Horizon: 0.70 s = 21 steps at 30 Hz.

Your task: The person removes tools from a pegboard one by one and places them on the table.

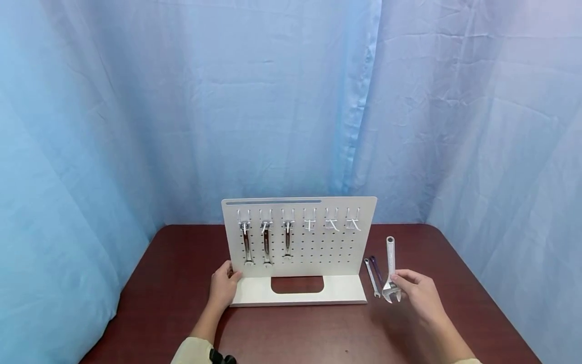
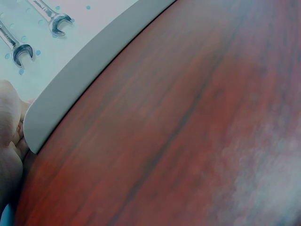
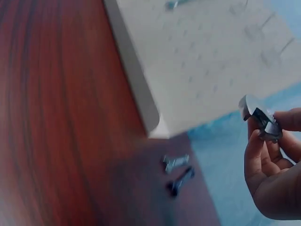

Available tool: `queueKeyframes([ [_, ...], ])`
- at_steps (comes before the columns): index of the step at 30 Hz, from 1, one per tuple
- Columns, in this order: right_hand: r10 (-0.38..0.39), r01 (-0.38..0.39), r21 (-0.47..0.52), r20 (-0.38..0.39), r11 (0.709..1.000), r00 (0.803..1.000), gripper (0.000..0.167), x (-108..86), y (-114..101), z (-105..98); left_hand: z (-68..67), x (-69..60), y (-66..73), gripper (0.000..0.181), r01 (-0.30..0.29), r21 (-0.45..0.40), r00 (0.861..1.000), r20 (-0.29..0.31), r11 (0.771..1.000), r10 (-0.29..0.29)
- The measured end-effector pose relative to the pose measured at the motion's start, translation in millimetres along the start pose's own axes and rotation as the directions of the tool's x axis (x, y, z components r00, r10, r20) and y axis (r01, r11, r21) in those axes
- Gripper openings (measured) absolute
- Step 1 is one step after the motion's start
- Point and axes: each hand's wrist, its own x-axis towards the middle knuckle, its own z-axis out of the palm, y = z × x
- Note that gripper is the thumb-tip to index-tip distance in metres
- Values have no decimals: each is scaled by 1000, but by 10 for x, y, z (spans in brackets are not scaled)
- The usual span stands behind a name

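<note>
My right hand pinches a silver adjustable wrench by its head, between thumb and fingers. The wrench stands handle up, jaws down, beside the right edge of a white pegboard stand. In the right wrist view its head shows between the fingers. My left hand grips the stand's left edge low down, thumb at the front; its other fingers are partly hidden. Three silver wrenches hang from hooks on the board's left half. On the table, right of the stand, lie a silver wrench and a dark purple wrench.
More white hooks line the board's upper right. A cutout in the stand's base shows the dark red table beneath. Blue curtains surround the table at the back and sides.
</note>
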Motion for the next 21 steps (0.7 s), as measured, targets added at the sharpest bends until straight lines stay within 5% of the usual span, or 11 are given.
queueKeyframes([
  [10, 118, -100, -236, 67, 967, 991, 30, 375, 439, -205, -19, 12, 9, 13, 10, -6, 1000, 19, 1000, -10],
  [21, 160, -131, -282, 81, 951, 984, 25, 592, 596, -212, -20, 13, 10, 17, 3, -21, 1000, 2, 1000, -3],
])
